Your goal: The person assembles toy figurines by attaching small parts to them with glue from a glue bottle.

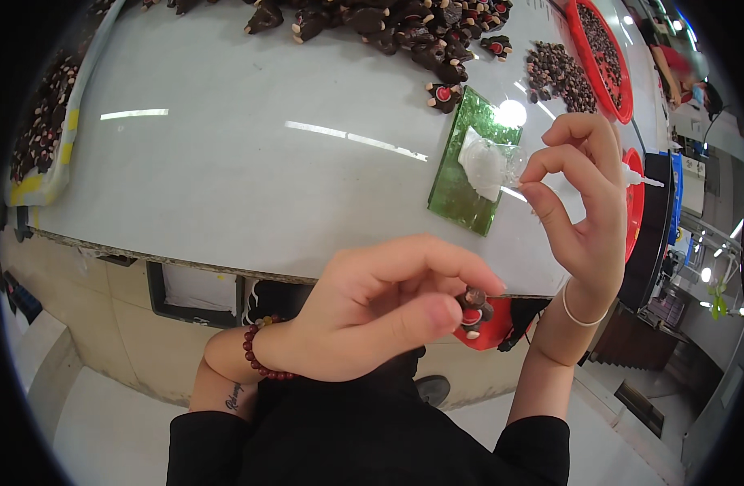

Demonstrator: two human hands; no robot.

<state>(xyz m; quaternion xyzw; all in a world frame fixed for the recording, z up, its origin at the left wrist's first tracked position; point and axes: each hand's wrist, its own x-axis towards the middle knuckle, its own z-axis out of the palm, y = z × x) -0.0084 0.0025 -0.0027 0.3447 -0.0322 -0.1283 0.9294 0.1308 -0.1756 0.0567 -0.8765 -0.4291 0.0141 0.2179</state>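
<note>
The small figurine point(472, 311) is brown and red

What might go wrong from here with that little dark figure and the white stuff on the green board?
The small dark figure is pinched in the left grip, showing past the near edge of the table; a slip might drop it off.

The right grip is close to the white material on the green board, so a stray move could shift it.
</note>
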